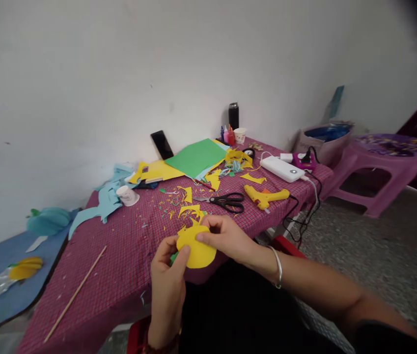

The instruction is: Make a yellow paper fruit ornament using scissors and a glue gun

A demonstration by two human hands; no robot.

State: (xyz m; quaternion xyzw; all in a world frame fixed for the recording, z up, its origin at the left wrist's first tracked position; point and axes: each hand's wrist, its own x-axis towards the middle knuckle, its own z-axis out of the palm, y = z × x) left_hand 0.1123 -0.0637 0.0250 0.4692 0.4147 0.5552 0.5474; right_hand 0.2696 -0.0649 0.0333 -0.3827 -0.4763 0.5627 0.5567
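Note:
A round yellow paper disc (201, 251) is held up at the table's near edge, tilted toward me. My left hand (168, 268) pinches its left side, thumb on the front face. On the upper right rim, my right hand (226, 238) grips it between thumb and fingers. A bit of green shows behind the disc by my left fingers; what it belongs to is hidden. Just beyond lie yellow paper scraps (189, 209) and black-handled scissors (226, 200). A yellow glue gun (265, 195) rests to the right of the scissors.
Green sheets (201, 156), a phone (161, 145) and a paper cup (127, 195) sit farther back. A wooden stick (75, 294) lies left. At right are a white power bank (282, 168), hanging cables and a pink stool (374, 172). A blue board (2, 275) holds paper pumpkins.

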